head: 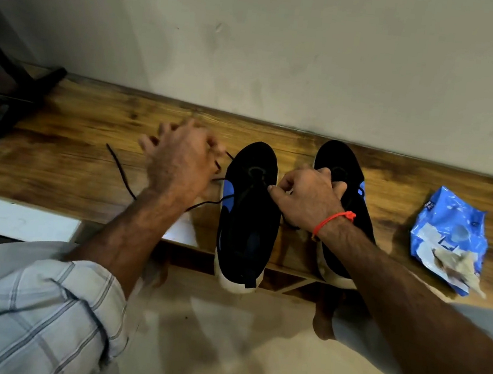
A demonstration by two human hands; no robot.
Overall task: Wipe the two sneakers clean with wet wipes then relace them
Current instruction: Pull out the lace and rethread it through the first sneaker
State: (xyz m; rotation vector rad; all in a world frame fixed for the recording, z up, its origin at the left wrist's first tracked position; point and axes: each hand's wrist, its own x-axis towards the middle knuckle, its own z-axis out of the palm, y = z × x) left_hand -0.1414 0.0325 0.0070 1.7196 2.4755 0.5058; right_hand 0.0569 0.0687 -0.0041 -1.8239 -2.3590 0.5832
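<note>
On a wooden shelf (59, 147) against a pale wall (286, 37): two black-and-blue sneakers (249, 205) side by side, toes to the wall, heels over the front edge.

Left hand (180, 161) blurred, just left of the left sneaker, fingers curled near a black lace (121, 169) trailing across the wood; grip on it impossible to tell. Right hand (308, 200) between the two sneakers, thumb and finger pinched on the lace at the left sneaker's eyelets, red thread (332, 221) round the wrist. Blue wet wipes pack (448, 234) well right of the right sneaker (348, 167), a soiled wipe (457, 269) on its near end. Dark stand (13, 92) at far left.
</note>
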